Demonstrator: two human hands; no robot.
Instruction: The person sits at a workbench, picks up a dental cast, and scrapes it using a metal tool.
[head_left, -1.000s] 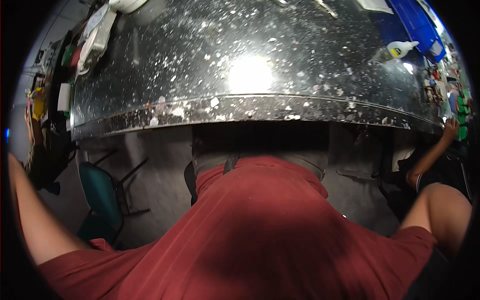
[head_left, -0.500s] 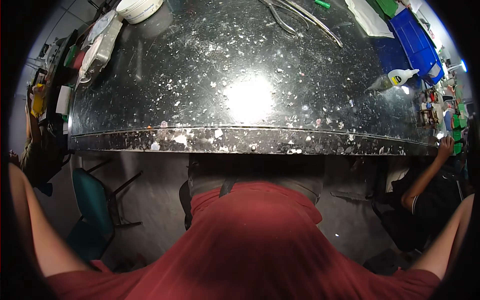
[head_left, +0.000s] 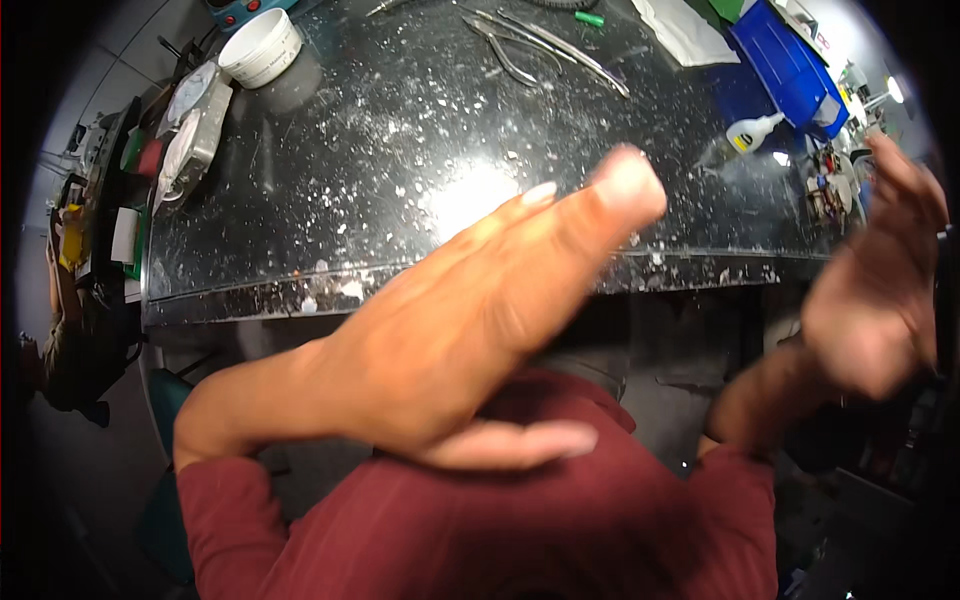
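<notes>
My left hand reaches across the middle of the view, over the near edge of the black table. Its fingers are stretched out together and the thumb stands apart; nothing is in it. At the far right my right hand is raised, smeared by motion, with its fingers extended and no object visible in it. Beyond my left hand lie metal pliers and a long slim metal tool. A small squeeze bottle lies on its side, nearer to my right hand.
White flecks cover the tabletop. At the back left are a white tub and a metal tray. A blue bin, a white cloth or sheet and a small green cylinder lie toward the back right. Another person is at the left.
Both my hands have come into view, the left across the middle and the right at the far right. The view has shifted, showing more of the table's far side.
</notes>
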